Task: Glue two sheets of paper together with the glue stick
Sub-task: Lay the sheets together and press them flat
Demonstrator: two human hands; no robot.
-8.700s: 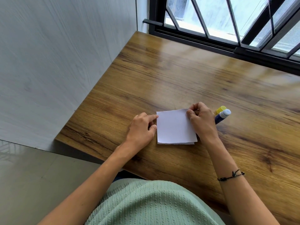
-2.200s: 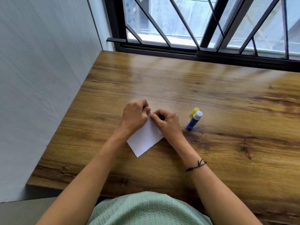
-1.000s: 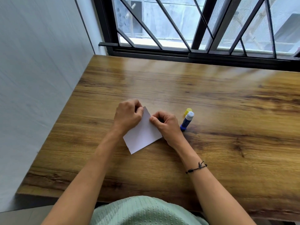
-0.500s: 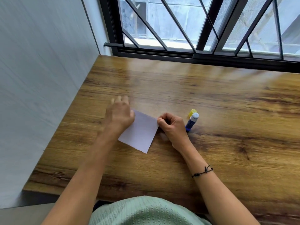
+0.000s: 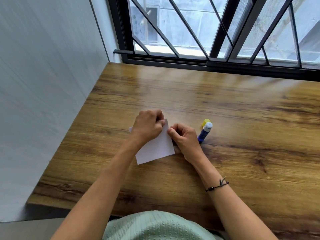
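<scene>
A person's two bare hands worked a white sheet of paper point(image 5: 156, 149) on a wooden table point(image 5: 225, 110) set against a barred window point(image 5: 199, 32). The left hand point(image 5: 148, 126) lay over the paper's upper left part, fingers curled and its fingertips pinching the sheet near the far corner. The right hand point(image 5: 183, 137) sat at the paper's right edge, fingers curled inward and thumb tip touching that edge; whether it actually gripped the paper could not be told. The paper lay skewed, one corner pointing toward the window, roughly midway between the table's left edge and its centre, nearer the front edge than the window. Whether one sheet or two lay there could not be made out. A blue glue stick point(image 5: 205, 131) with a white top lay just beside the right hand, a yellow cap point(image 5: 205, 121) touching its far end. A dark cord bracelet point(image 5: 217, 185) circled the right wrist.
</scene>
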